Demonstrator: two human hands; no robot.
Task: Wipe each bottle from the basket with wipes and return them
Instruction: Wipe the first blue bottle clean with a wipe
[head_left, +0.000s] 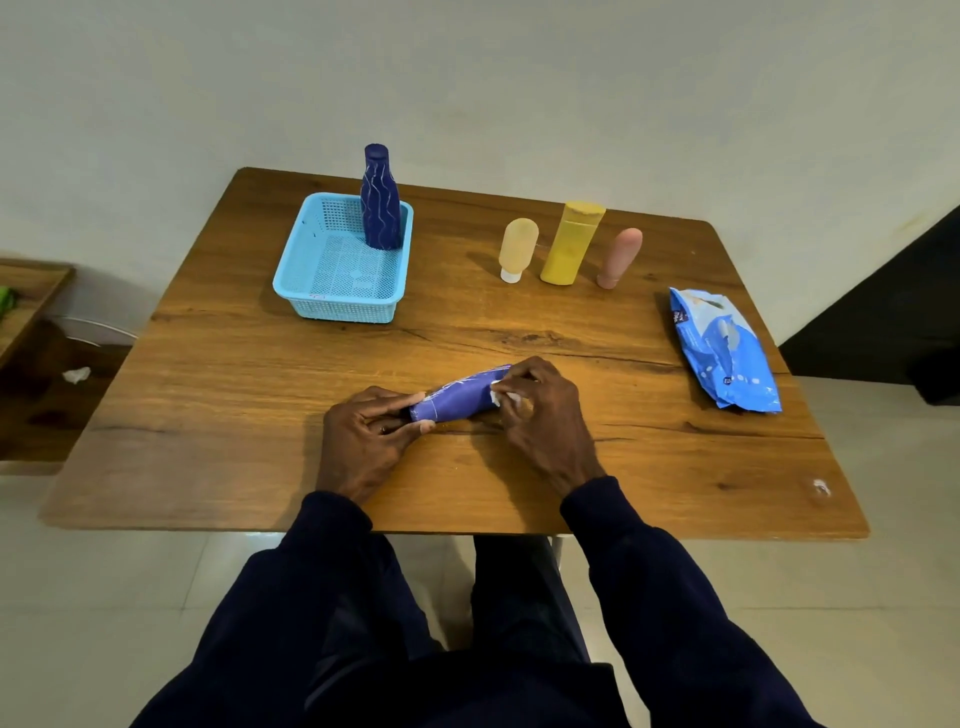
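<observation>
The purple bottle (460, 397) lay on its side low over the near middle of the counter (260, 415), held between both hands. The left hand (363, 441) gripped its flat base end, fingers (402, 402) curled round it. The right hand (545, 410) closed over the narrower neck end, its fingers pinching a white wipe (500, 397) against the bottle.

It looked like light, stiff plastic with a smooth skin, likely slippery once damp, so a firm hold at the base while the wipe ran along the body seemed sensible. It did not look fragile.

Farther back on the left, the light blue basket (343, 310) held 1 dark blue bottle (382, 208), upright in its far right corner. To the right of the basket, 3 bottles stood in a row, close together: a cream one (518, 247), a yellow one (569, 244) and a pink one (621, 257). The blue wipes pack (724, 351) lay flat near the right edge.
</observation>
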